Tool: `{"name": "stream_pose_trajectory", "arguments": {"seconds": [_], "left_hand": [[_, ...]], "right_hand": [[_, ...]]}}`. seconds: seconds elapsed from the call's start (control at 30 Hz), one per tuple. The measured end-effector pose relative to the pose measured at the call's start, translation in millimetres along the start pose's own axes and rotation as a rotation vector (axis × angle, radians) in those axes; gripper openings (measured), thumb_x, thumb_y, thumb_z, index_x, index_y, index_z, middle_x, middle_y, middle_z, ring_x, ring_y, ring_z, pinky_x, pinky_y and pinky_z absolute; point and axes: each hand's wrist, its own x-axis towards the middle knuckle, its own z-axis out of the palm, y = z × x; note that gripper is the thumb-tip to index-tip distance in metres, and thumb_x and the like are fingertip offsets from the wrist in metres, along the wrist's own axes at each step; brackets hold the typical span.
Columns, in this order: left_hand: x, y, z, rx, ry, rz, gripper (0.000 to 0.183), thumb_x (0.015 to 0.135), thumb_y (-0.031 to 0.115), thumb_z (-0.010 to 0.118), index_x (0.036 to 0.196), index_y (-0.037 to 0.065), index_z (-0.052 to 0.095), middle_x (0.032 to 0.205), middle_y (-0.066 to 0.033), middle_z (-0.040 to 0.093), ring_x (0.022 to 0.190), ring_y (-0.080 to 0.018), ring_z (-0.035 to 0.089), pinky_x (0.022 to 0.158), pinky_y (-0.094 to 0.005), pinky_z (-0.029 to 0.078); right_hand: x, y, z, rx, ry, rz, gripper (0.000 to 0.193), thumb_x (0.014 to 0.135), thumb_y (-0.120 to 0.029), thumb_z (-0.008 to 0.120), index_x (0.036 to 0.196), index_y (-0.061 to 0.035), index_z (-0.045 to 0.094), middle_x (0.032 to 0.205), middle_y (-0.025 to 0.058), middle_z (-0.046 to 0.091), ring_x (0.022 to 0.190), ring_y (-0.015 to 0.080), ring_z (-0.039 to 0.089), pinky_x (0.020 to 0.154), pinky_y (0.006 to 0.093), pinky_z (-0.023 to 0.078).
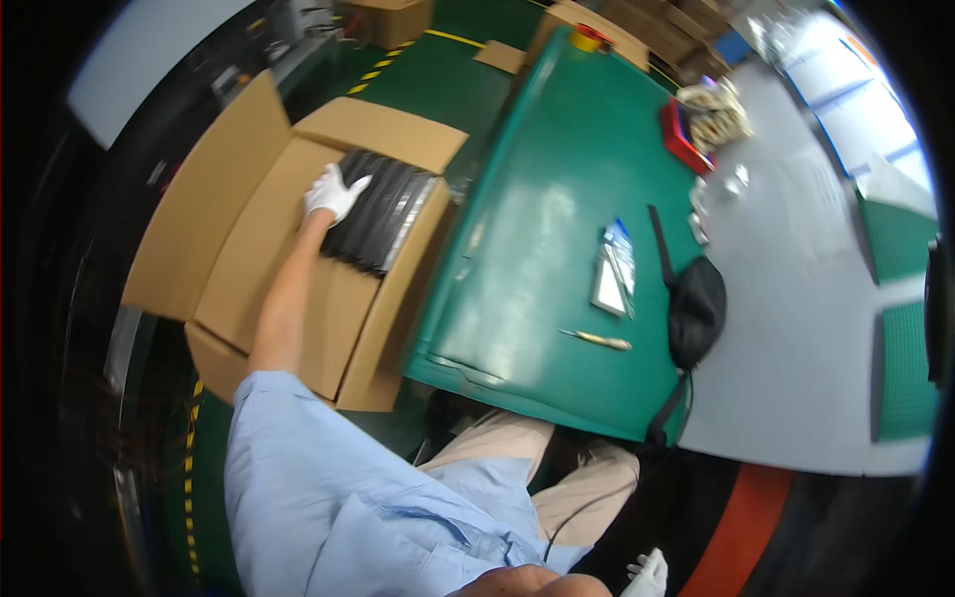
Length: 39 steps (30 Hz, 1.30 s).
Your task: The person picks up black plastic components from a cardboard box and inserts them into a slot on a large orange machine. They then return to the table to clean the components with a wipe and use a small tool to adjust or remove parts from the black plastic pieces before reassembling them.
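My left hand (334,195), in a white glove, reaches into an open cardboard box (234,269) on the left. It rests at the left edge of a row of flat black pieces (376,214), packed side by side against the box's right wall. The thumb points right over them and stands apart from the fingers; no grip on a piece can be made out. Low at the bottom edge, my right hand (649,575), also white-gloved, hangs beside my body away from the table. Its fingers are partly visible and apart, with nothing seen in them.
The green-topped table (517,259) stands right of the box. On it lie a pointed tool with a pale handle (597,340), a small white-and-blue packet (612,279) and a black pouch with a strap (696,313). A red bin (684,139) sits farther back by a grey surface (796,298).
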Motion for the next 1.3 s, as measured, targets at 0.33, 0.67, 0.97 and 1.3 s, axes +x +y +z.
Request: {"name": "stream_pose_trajectory", "arguments": {"seconds": [0.33,0.67,0.97,1.3], "left_hand": [[31,-3,33,0.201,0.124,-0.243,0.117,0.071,0.099,0.034,0.159,0.022,0.030,0.163,-0.0155,0.029,0.146,-0.0445,0.030,0.113,-0.0741,0.016],[60,60,13,0.013,0.398,-0.024,0.111,0.079,0.094,0.031,0.132,0.000,0.055,0.136,-0.0267,0.058,0.123,-0.0441,0.057,0.108,-0.0548,0.041],[-516,448,-150,-0.606,-1.022,1.622,0.045,0.101,0.022,0.059,0.141,0.003,0.054,0.126,-0.0111,0.067,0.114,-0.0177,0.061,0.102,-0.0316,0.046],[-824,525,-182,-0.651,-1.414,2.174,0.081,0.090,0.033,0.077,0.151,0.000,0.033,0.139,-0.0194,0.056,0.117,-0.0241,0.062,0.100,-0.0357,0.050]], "right_hand": [[-50,106,-291,-0.017,1.623,-0.271,0.075,0.100,-0.056,0.050,0.144,0.0051,0.048,0.148,0.0267,0.048,0.133,0.0380,0.050,0.112,0.0417,0.038],[22,59,-303,0.777,1.777,-0.522,0.057,0.094,-0.040,0.068,0.132,-0.0003,0.054,0.113,0.0061,0.060,0.092,0.0160,0.053,0.083,0.0291,0.044],[2,1,-243,0.909,1.393,-0.839,0.039,0.105,-0.026,0.056,0.132,0.0018,0.055,0.115,0.0077,0.060,0.097,0.0152,0.056,0.090,0.0314,0.046],[39,-36,-328,0.699,1.355,-1.007,0.031,0.106,-0.023,0.050,0.093,-0.0011,0.068,0.089,0.0028,0.061,0.077,0.0112,0.050,0.074,0.0271,0.043]]}}
